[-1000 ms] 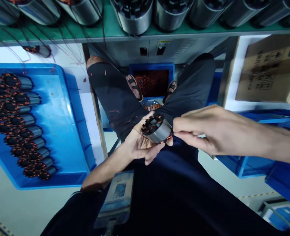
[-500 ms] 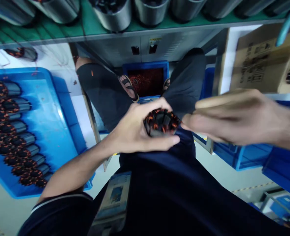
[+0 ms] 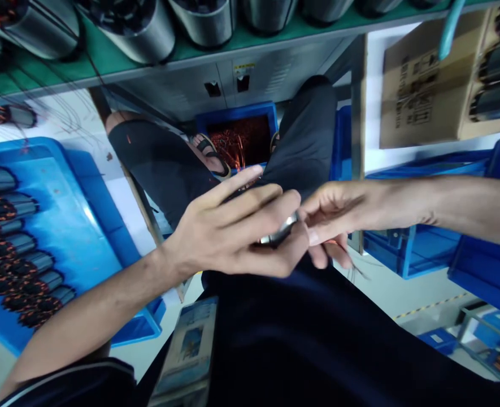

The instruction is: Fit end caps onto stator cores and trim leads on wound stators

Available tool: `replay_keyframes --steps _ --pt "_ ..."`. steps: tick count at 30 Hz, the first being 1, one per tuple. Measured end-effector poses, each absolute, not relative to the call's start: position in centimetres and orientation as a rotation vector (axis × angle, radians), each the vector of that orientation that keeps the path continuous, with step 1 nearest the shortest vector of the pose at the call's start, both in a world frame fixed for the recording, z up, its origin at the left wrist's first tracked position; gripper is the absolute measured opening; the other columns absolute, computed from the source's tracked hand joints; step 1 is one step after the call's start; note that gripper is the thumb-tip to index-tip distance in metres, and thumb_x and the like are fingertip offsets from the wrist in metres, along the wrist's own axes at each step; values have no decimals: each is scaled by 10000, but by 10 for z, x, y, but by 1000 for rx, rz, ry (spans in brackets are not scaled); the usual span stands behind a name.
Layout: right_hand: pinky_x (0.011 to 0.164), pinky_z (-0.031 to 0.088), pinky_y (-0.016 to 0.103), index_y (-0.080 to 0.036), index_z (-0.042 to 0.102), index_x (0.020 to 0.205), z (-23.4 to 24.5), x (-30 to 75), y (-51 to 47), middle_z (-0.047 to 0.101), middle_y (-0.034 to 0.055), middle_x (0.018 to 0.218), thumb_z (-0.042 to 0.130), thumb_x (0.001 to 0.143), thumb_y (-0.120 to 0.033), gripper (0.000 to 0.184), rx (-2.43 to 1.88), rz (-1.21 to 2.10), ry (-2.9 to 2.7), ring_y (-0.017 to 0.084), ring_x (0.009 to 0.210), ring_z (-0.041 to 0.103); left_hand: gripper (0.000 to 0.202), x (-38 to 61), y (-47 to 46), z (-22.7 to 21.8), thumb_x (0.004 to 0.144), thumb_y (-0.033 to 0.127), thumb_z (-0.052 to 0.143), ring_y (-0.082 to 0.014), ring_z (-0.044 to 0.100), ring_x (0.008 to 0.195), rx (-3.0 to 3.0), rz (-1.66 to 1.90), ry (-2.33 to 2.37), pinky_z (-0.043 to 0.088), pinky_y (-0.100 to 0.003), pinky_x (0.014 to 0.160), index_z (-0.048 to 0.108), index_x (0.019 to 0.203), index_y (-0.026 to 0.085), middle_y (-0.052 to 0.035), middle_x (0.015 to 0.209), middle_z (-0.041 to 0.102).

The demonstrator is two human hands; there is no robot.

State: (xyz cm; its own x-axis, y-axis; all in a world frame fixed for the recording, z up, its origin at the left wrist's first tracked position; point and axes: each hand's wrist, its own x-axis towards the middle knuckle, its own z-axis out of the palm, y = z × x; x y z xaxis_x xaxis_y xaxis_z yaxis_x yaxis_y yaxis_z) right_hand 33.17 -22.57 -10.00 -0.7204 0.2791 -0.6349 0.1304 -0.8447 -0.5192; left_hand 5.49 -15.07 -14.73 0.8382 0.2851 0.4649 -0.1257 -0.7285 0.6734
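Between my two hands is a motor stator (image 3: pixel 278 234), mostly hidden, with a strip of its bright steel side showing between the left fingers. My left hand (image 3: pixel 228 229) lies over it, back of the hand up, fingers wrapped round the body. At its right end my right hand (image 3: pixel 332 212) is closed, thumb and fingers meeting the stator and the left fingertips. Thin wires (image 3: pixel 360 268) and a bit of orange trail below the right fingers. Whether these wires are pinched is hidden.
Left, a blue tray (image 3: pixel 84 209) holds rows of wound stators (image 3: pixel 18 243). Steel cylinders (image 3: pixel 207 25) line the green bench (image 3: pixel 105 68) ahead. A blue bin (image 3: pixel 235 107) of copper scraps sits between the feet. Right, a cardboard box (image 3: pixel 419 90) and blue bins (image 3: pixel 427 254).
My left hand has turned over, so the stator's wound end no longer faces up. My right hand has come back in against the stator. The whole view has shifted slightly.
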Motion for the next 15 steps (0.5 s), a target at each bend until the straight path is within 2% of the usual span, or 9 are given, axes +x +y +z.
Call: replay_keyframes --steps 2,5,8,9,11,13,15 --pt "584 588 264 -218 772 932 -105 325 -238 720 -38 769 883 1066 -703 516 -1148 2624 -845 101 599 618 290 58 -153 -144 1052 127 801 -218 890 1056 2301 711 68 726 -582 1214 819 1111 410 103 1135 888" --pt "533 403 238 -238 685 903 -102 320 -248 616 -67 722 728 1213 -458 383 -1238 2019 -1522 84 593 508 84 55 -161 -143 1021 320 894 -250 866 931 2147 465 340 747 -531 1117 813 1038 332 40 979 863" --pt "509 293 297 -253 638 830 -97 319 -245 536 -72 671 647 1208 -188 384 -1199 1259 -2142 106 577 429 397 49 -173 -153 1059 626 815 -255 805 711 1423 11 542 738 -420 841 792 985 236 -38 798 819" --pt "497 289 313 -253 636 808 -97 320 -243 522 -71 659 663 1189 -141 397 -1134 992 -2284 115 571 416 500 46 -176 -157 1076 704 751 -265 799 664 1122 -108 527 711 -397 751 789 990 213 -68 773 823" --pt "482 322 320 -249 621 773 -97 328 -239 518 -75 652 738 1150 -105 420 -948 455 -2463 119 570 417 627 40 -181 -164 1066 794 710 -297 818 647 682 -211 468 677 -381 680 793 1021 175 -132 793 852" --pt "495 358 327 -251 579 752 -97 347 -240 502 -83 647 832 1118 -129 460 -849 148 -2491 118 573 417 644 29 -182 -167 1000 796 825 -314 844 704 534 -161 499 687 -384 723 807 1069 156 -166 861 878" --pt "553 408 332 -263 570 791 -96 377 -244 516 -82 664 873 1123 -193 455 -1059 75 -2394 127 594 432 596 17 -179 -169 963 735 918 -309 864 810 514 -37 598 714 -388 832 839 1120 166 -154 936 893"
